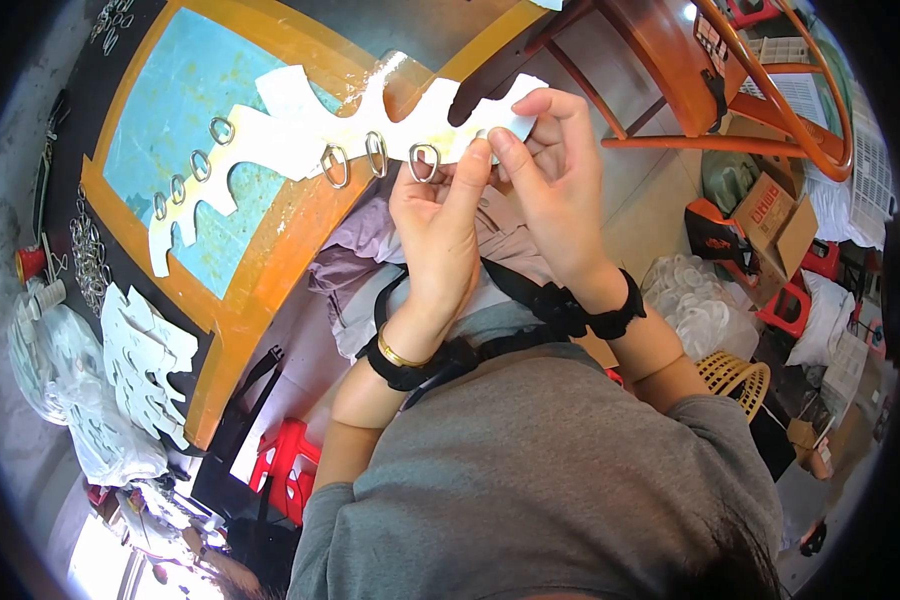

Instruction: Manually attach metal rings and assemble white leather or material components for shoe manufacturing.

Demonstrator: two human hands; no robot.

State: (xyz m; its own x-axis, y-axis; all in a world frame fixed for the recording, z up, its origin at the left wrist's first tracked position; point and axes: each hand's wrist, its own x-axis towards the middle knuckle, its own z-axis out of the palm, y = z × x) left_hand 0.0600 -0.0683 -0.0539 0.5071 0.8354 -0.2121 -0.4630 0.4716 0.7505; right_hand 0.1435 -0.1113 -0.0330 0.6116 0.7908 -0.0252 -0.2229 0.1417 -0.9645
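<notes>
A long white cut-out piece (300, 135) with curved notches and pointed arms runs across the work table. Its left part lies over the table, and its right end is raised in my hands. Several silver metal rings (335, 166) are spaced along its lower edge. My left hand (438, 225) is closed on the near edge, thumb on top, just right of the last ring (423, 162). With thumb and fingers, my right hand (552, 175) grips the right end. Both thumb tips nearly meet there, over a small spot. Whether something small sits under them, I cannot tell.
The table has a blue-green panel (185, 105) framed in orange-brown tape. More rings (88, 255) lie on the dark surface at the left, near stacked white cut-outs (142, 350). A wooden chair (660, 70), a cardboard box (770, 225) and a yellow basket (735, 380) stand at the right.
</notes>
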